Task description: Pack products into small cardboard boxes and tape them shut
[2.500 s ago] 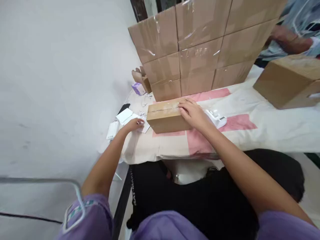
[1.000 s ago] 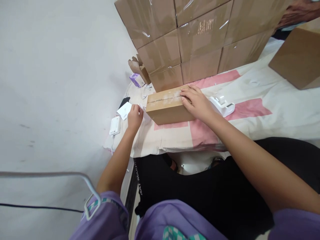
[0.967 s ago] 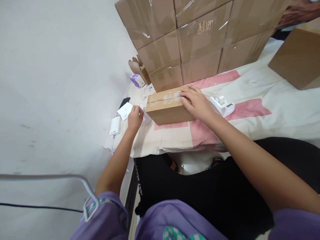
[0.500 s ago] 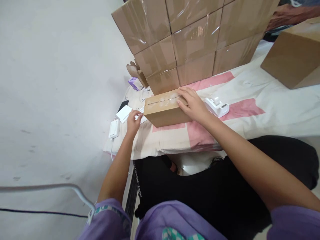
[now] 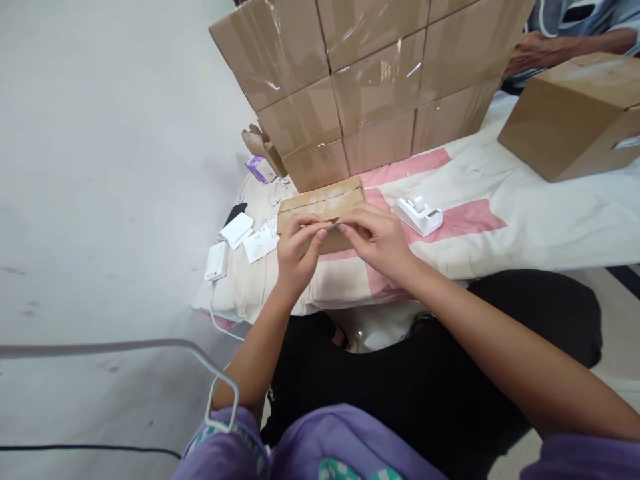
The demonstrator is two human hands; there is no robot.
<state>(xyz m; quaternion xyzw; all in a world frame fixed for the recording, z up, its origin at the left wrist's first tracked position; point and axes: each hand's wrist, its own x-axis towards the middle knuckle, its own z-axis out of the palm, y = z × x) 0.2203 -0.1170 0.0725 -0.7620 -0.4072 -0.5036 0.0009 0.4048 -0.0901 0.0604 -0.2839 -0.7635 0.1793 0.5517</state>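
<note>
The left hand (image 5: 296, 257) and the right hand (image 5: 380, 241) meet above the near edge of a brown box (image 5: 320, 200). The thumb and fingers of each hand pinch a small thin strip (image 5: 332, 227) between them; its surface detail is too small to read. The strip is in front of the box, which rests on the cloth-covered table (image 5: 530, 247) with its seam facing up and its front partly hidden by the hands.

A white tape dispenser (image 5: 419, 216) stands to the right of the box. To the left lies a printed sheet (image 5: 261, 243), with white cards (image 5: 237, 230) beside it and a white device (image 5: 217, 261) with a cable nearer the table edge. Behind the box stands a stack of taped boxes (image 5: 374, 93). A larger box (image 5: 565, 127) sits at the far right, near another person's arm (image 5: 560, 53).
</note>
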